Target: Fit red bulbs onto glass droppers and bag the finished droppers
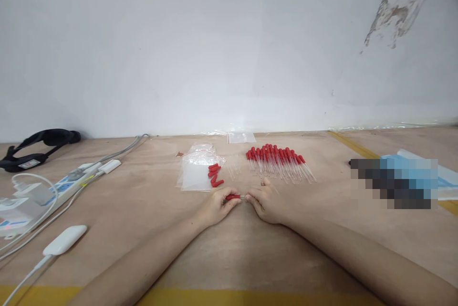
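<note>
Between thumb and fingers, my left hand (220,205) pinches a red rubber bulb (233,197). My right hand (264,202) grips a clear glass dropper tube (242,196), mostly hidden by the fingers. Bulb and tube end meet in line between the hands; how deep the tube sits cannot be seen. Several loose red bulbs (215,178) lie just beyond my left hand. Past my hands are a few bare clear tubes (233,168). A dense row of droppers with red bulbs (274,158) lies beyond my right hand, tips toward me.
Clear plastic bags (195,170) lie behind the loose bulbs, another bag (242,138) by the wall. At left are a power strip (64,189) with cords, a white charging case (65,240) and a black strap (43,146). At right are a blue mask (397,162) and a blurred dark object (386,184).
</note>
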`<control>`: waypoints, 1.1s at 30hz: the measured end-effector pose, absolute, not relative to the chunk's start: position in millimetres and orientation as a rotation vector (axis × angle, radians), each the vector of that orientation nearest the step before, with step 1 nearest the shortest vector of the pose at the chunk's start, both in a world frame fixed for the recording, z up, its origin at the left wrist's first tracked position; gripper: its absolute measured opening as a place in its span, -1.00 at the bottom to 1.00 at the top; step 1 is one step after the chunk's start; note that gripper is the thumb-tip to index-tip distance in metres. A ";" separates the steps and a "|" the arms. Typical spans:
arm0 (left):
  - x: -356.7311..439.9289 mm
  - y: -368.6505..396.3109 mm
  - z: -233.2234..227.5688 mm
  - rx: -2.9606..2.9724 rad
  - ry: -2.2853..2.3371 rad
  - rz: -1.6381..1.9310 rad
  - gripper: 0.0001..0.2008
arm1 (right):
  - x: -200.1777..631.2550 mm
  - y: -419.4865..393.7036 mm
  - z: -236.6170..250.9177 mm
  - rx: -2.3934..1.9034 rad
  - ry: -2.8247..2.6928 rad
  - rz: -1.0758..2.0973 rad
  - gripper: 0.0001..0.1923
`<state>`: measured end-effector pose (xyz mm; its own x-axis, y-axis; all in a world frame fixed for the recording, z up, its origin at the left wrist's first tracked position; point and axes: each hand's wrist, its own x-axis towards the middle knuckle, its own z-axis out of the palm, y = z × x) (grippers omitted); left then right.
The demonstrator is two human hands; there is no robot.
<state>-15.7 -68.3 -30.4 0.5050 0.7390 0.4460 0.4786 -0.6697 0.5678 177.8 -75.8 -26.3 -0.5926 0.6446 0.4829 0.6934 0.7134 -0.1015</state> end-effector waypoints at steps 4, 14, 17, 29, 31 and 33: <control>-18.7 -65.3 -26.0 2.454 1.005 0.954 -0.88 | 177.1 -82.1 -11.0 -1.059 -2.519 -0.152 -0.75; -44.2 -49.1 -19.7 2.634 1.608 1.167 -0.75 | 197.3 -33.5 24.5 -1.793 -2.033 -0.006 -0.72; -48.4 -42.9 -24.2 2.646 1.694 1.154 -0.82 | 189.5 -7.9 18.3 -1.916 -1.929 -0.028 -0.70; -47.9 -39.3 -27.5 2.620 1.685 1.033 -0.87 | 168.2 21.3 -0.7 -2.132 -1.860 -0.023 -0.64; -48.0 -38.7 -28.2 2.607 1.687 1.039 -0.89 | 168.9 21.3 -1.3 -2.140 -1.869 -0.004 -0.61; -48.1 -38.5 -28.5 2.598 1.693 1.049 -0.89 | 169.8 20.3 -1.0 -2.140 -1.881 0.003 -0.59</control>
